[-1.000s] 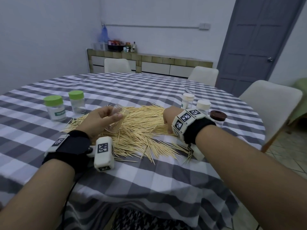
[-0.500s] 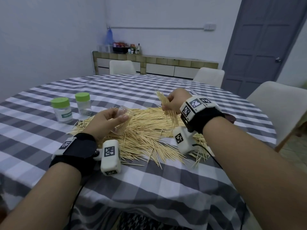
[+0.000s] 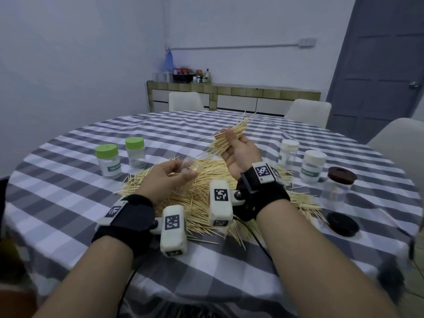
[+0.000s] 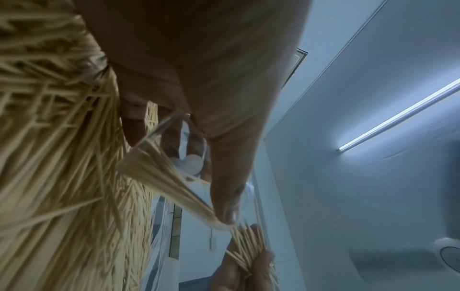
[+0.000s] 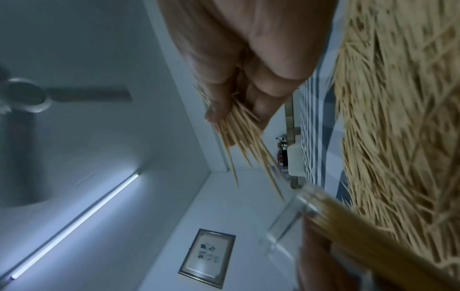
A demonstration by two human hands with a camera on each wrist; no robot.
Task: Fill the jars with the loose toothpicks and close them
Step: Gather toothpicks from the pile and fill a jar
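Since half a second ago, my right hand (image 3: 238,149) has turned palm-up and carried its bundle of toothpicks (image 3: 231,136) higher, so the sticks now slant up and away over the table instead of hanging down. Its fingers and thumb are curled round the middle of the bundle; the right wrist view shows the tips splaying loosely past my fingertips (image 5: 259,110).

My left hand (image 3: 171,177) grips the clear jar (image 3: 191,167), tilted with its mouth toward the bundle, low over the loose pile (image 3: 206,193). From the left wrist view I judge the jar already holds a fair share of sticks, lying along its lower wall, so I'd say this one is partly filled and the next handful is about to go in.

What worries me is the fan at the bundle's ends. If I feed it in at an angle, the stray tips will likely catch on the rim and spill back onto the pile, or cross the sticks already inside and jam. A loose grip would let the middle ones slide out early.

Around the pile, two green-lidded jars (image 3: 106,160) stand to the left and two white-lidded jars (image 3: 313,165) to the right, with a brown-lidded jar (image 3: 338,187) nearer me and a dark lid (image 3: 342,224) lying flat beside it. None of them stands between bundle and jar.
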